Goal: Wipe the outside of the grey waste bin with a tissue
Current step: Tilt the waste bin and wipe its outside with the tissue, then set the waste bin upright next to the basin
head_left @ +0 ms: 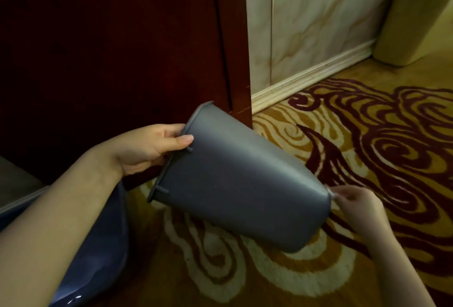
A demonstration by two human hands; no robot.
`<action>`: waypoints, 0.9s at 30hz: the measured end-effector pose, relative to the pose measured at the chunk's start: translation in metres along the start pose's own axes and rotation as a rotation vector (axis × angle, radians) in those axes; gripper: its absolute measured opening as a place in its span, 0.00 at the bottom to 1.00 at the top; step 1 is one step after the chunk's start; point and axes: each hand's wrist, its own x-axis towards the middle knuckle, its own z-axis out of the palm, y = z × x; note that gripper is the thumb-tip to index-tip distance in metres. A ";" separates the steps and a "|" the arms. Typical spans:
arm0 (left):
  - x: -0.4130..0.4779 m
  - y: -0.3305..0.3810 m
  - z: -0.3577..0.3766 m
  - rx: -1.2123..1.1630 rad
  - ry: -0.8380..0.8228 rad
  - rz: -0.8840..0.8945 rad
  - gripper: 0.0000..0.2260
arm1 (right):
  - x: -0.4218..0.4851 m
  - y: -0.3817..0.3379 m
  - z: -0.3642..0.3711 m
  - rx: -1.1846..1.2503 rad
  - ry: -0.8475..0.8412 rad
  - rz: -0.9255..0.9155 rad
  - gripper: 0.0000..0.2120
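The grey waste bin (235, 179) is held tilted on its side above the carpet, rim to the upper left, base to the lower right. My left hand (149, 147) grips the rim, thumb on the outer wall and fingers inside. My right hand (355, 201) is at the bin's base corner, fingers pinched together on a small pale bit that may be the tissue (331, 192); it is blurred and mostly hidden.
A dark red wooden door or cabinet (117, 49) stands right behind the bin. A beige bin (414, 22) sits against the marble wall at the far right. Patterned carpet (367, 135) covers the floor. A shiny blue object (103, 252) lies under my left forearm.
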 end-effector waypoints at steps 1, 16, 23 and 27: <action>0.000 0.002 -0.002 0.003 -0.018 0.010 0.15 | -0.004 0.005 -0.001 0.053 -0.023 -0.011 0.10; -0.025 0.004 -0.075 1.100 -0.119 0.213 0.16 | -0.015 -0.162 -0.026 -0.159 -0.121 -1.023 0.19; -0.032 -0.025 -0.086 1.235 -0.121 0.383 0.27 | -0.010 -0.159 -0.036 -0.739 -0.565 -0.886 0.20; -0.046 -0.033 -0.085 1.267 -0.114 0.392 0.21 | -0.017 -0.159 -0.033 -0.827 -0.720 -0.860 0.16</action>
